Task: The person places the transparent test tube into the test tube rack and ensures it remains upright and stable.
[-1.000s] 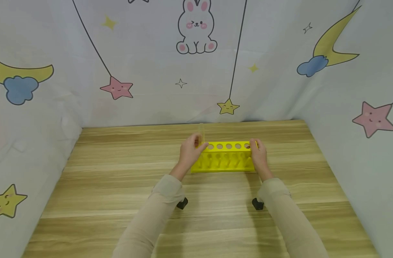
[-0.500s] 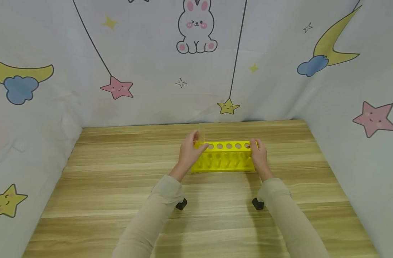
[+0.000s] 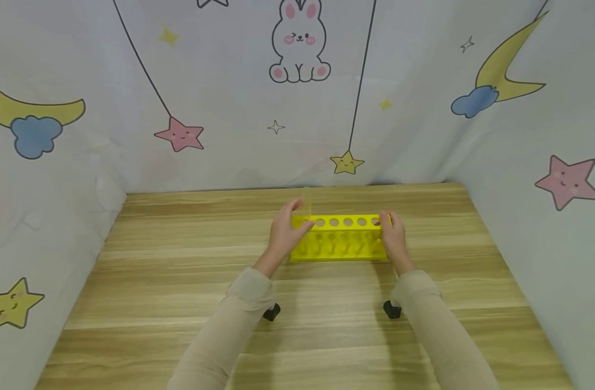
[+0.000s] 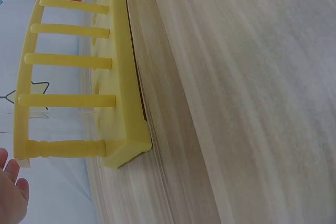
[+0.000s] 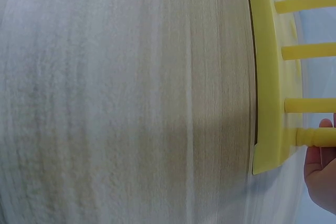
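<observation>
A yellow test tube rack with a row of round holes and a row of pegs stands on the wooden table. At its left end a clear test tube rises upright above the top plate. My left hand is beside that tube, thumb and fingers spread apart around it, the thumb tip over the rack's top. In the left wrist view the left hand's fingertips show close to the rack's end. My right hand grips the rack's right end, thumb on top and fingers behind, as the right wrist view also shows.
A light wood-grain table reaches back to a pale curtain printed with a rabbit, stars and moons. The curtain also closes off both sides. A black wrist device shows under the left sleeve, another black device under the right.
My left hand's fingers have loosened and spread away from the test tube, and the hand has shifted slightly left. The right hand and the rack stay put; the head view has tilted a little.
</observation>
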### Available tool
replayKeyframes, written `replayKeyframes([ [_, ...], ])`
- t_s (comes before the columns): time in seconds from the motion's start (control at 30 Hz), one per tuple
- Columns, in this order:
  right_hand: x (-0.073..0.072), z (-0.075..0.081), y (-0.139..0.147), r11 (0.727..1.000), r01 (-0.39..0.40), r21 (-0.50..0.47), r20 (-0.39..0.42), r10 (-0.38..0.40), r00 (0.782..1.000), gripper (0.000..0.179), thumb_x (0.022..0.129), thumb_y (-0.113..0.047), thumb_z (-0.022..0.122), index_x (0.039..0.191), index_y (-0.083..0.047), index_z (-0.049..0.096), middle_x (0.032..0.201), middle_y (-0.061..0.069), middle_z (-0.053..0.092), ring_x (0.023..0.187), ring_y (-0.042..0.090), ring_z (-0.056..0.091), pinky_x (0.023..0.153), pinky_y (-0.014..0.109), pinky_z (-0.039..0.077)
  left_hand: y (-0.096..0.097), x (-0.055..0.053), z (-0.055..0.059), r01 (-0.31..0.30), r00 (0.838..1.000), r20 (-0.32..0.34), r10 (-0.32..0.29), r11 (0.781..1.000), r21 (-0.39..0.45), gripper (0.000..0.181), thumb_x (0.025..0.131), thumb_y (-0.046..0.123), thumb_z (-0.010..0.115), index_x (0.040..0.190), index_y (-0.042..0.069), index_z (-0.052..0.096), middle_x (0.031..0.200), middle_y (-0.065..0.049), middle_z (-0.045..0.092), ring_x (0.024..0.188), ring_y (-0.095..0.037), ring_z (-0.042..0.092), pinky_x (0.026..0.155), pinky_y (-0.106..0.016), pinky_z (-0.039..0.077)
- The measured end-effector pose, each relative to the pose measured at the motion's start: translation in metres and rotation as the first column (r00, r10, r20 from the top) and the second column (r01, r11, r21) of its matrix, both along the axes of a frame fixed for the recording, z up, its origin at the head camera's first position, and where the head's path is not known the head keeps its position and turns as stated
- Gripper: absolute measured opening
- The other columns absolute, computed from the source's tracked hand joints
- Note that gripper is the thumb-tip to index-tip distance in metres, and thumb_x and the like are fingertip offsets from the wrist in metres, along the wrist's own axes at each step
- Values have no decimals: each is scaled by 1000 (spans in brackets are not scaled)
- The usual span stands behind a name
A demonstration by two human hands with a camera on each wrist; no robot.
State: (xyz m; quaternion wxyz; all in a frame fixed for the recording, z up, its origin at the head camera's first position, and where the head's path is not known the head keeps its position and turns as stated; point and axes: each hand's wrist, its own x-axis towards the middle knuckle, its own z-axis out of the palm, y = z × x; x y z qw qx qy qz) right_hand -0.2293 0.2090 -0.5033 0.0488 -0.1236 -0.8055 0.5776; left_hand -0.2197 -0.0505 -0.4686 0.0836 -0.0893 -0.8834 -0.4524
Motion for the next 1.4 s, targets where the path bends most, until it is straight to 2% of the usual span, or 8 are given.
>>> replayKeyframes([
  [0.4,-1,-2,0,1000,8,-18,-3,-8,1000,40,95,-39,36,102,-3,51,95,13,55,65,13,46,54,17,38,-7,4,-8,-10,1000,15,10,999,-31,58,80,30,66,129,11,43,128,-6,49,119,-24,46,100,-42,39],
  [0.67,-1,-1,0,1000,-2,-13,5,2,1000,33,95,-33,37,103,-4,51,96,13,55,63,12,45,53,18,38,-12,5,-13,-6,998,61,9,999,-51,62,79,32,67,131,11,40,132,-6,46,122,-24,43,102,-41,37],
  [0.93,-1,-1,1,1000,1,-9,3,-1,1000,34,95,-35,37,102,-4,51,93,10,55,55,5,41,51,17,37,-21,8,-17,-3,999,46,5,999,-46,61,78,31,67,130,11,42,132,-6,46,122,-26,43,101,-45,37],
  [1.27,0,2,1,1000,4,-20,-3,-4,1000,34,94,-34,39,98,-3,52,89,5,53,63,6,45,56,17,39,-30,9,-19,-18,996,87,23,998,-60,62,79,32,66,131,11,40,134,-8,43,124,-26,41,103,-44,35],
  [1.4,2,9,-2,1000,-2,-25,4,2,1000,33,95,-33,39,97,-2,51,92,10,55,66,8,45,56,17,39,-31,9,-19,-19,996,91,25,998,-64,61,79,32,66,131,14,40,134,-7,43,123,-26,41,102,-44,36],
])
